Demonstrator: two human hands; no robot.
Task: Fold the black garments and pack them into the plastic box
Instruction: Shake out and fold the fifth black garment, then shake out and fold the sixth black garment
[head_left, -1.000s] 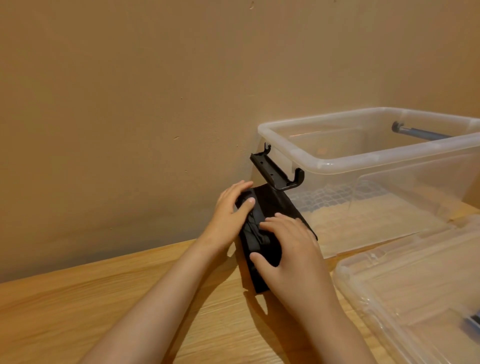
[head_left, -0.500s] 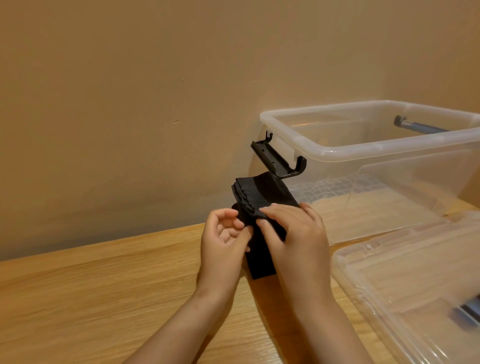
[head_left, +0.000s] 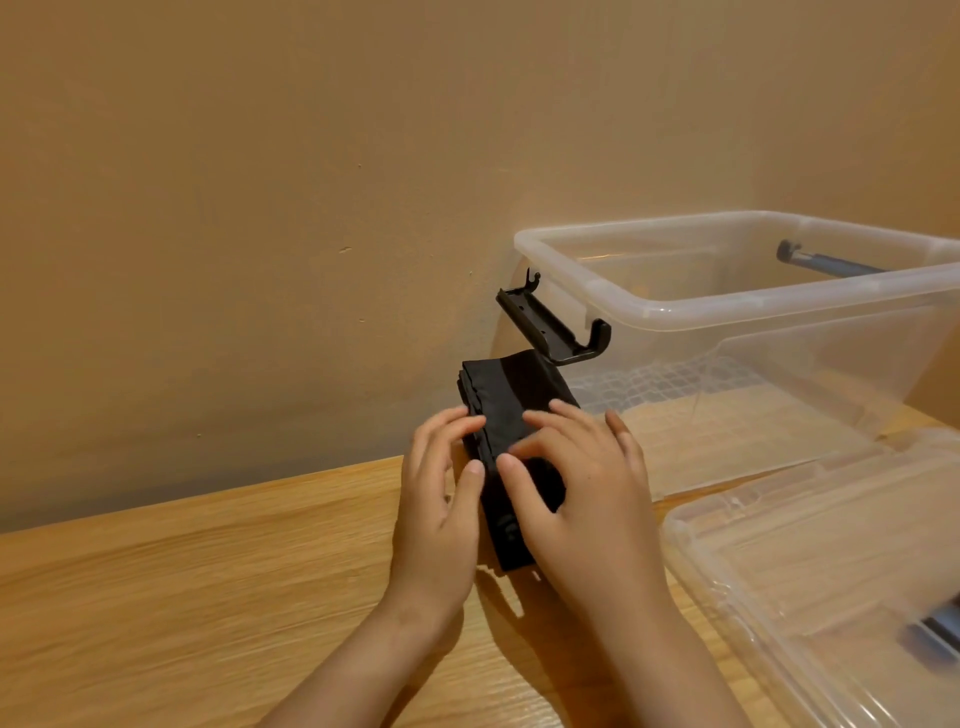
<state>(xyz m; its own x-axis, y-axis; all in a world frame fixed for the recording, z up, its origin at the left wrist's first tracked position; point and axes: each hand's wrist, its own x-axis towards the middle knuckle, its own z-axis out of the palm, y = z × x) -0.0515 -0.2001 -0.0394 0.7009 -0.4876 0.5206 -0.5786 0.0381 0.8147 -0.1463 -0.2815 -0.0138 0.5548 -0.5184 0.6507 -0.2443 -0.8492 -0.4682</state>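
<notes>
A black garment (head_left: 511, 387), folded into a narrow thick strip, lies on the wooden table (head_left: 208, 597) just left of the clear plastic box (head_left: 727, 312). My left hand (head_left: 441, 509) rests along the strip's left edge, fingers fairly straight and thumb against the side. My right hand (head_left: 587, 488) presses flat on top of the strip with spread fingers, covering its middle. The box stands open, and nothing black shows inside it.
The box's black latch (head_left: 550, 327) sticks out over the far end of the garment. The clear lid (head_left: 831, 545) lies on the table at the right, close to my right wrist. A plain wall stands directly behind the table and box.
Half a second ago both hands pinched the garment's middle with curled fingers. Now the fingers have spread and lie flat on it, and the strip sits lower on the table.
</notes>
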